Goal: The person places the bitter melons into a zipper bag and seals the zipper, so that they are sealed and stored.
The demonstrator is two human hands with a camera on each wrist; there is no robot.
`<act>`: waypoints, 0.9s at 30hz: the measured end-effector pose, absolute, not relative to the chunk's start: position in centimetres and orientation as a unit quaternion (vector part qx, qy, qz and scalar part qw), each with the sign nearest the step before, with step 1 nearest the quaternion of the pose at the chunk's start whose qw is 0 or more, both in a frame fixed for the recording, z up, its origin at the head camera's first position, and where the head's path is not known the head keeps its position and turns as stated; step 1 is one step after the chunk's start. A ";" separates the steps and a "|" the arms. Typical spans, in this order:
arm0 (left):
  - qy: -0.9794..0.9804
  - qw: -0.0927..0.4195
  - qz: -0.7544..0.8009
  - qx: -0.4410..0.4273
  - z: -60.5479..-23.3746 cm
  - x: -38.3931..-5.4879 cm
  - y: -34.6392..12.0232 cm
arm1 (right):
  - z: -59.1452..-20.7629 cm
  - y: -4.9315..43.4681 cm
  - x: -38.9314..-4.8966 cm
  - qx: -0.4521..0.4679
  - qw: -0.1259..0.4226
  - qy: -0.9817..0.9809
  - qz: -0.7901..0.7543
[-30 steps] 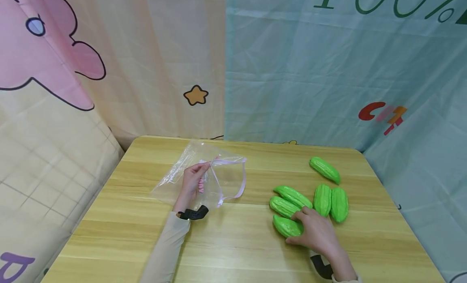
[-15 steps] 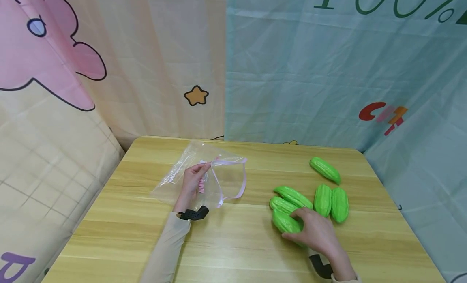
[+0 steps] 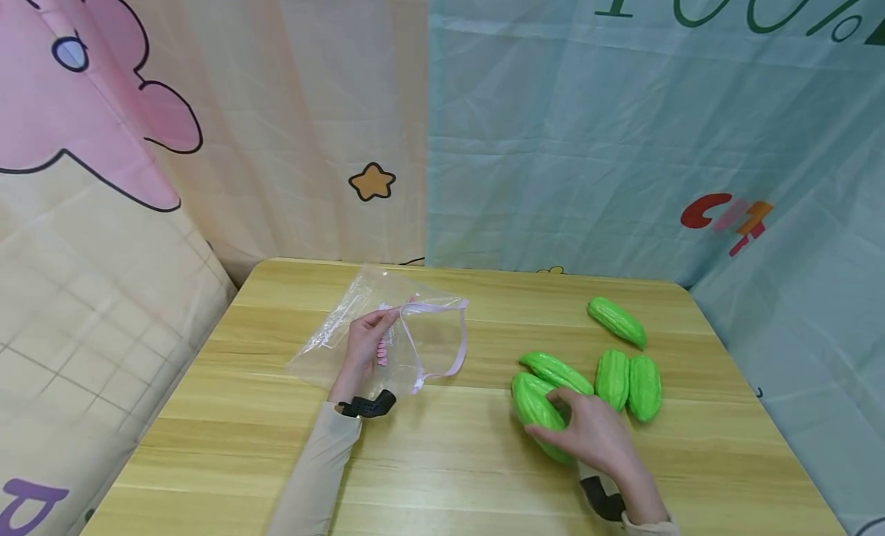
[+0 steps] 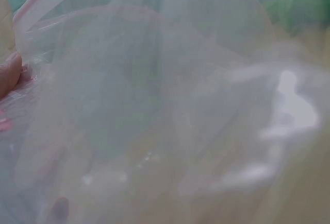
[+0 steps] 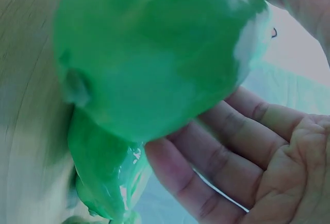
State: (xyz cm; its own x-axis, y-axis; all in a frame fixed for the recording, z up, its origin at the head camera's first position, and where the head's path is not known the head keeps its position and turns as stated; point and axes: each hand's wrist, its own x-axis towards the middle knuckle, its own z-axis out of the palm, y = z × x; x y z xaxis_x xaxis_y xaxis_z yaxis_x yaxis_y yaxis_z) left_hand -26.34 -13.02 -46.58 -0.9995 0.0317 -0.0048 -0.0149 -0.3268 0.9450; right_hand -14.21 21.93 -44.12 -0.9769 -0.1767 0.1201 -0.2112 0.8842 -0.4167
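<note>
My left hand [image 3: 366, 340] pinches a clear plastic bag [image 3: 339, 321] near its lilac-edged mouth, fingertips at the rim. In the left wrist view the bag's hazy film [image 4: 170, 110] fills most of the frame, with a fingertip at the left edge. On the right, my right hand [image 3: 598, 436] grips a green, ridged bitter melon [image 3: 535, 409] between thumb and fingers. The right wrist view has this bitter melon [image 5: 154, 54] large and close, over another one [image 5: 103, 157]. Part of the group beneath is hidden by the held melon and hand.
Behind the right hand lie a slanted bitter melon [image 3: 556, 371] and two upright ones side by side, including the right one [image 3: 644, 388]. Another melon [image 3: 617, 322] lies farther back. The wooden table [image 3: 435, 467] ends at printed curtains [image 3: 553, 137].
My right hand has lifted the nearest bitter melon slightly and shifted it left and away from me, so it now covers the neighbouring one. The left hand and bag look unchanged.
</note>
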 end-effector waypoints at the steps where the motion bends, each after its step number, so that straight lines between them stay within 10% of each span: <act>1: 0.580 0.016 0.815 0.006 -46.6 -26.3 -13.0 | -44.2 21.9 -14.3 0.101 0.041 -0.968 0.224; 27: 0.576 0.014 0.817 0.014 -46.7 -26.3 -12.8 | -44.9 20.1 -16.4 0.091 0.034 -0.925 0.367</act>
State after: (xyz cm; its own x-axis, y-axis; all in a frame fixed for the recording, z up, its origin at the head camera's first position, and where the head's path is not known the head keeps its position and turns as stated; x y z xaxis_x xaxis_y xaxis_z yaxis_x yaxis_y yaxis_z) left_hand -26.32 -12.82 -46.72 -0.9992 0.0399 0.0074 -0.0065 -0.3361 0.9418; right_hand -16.35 20.08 -44.95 -0.9813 -0.1435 0.1287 -0.1927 0.7146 -0.6725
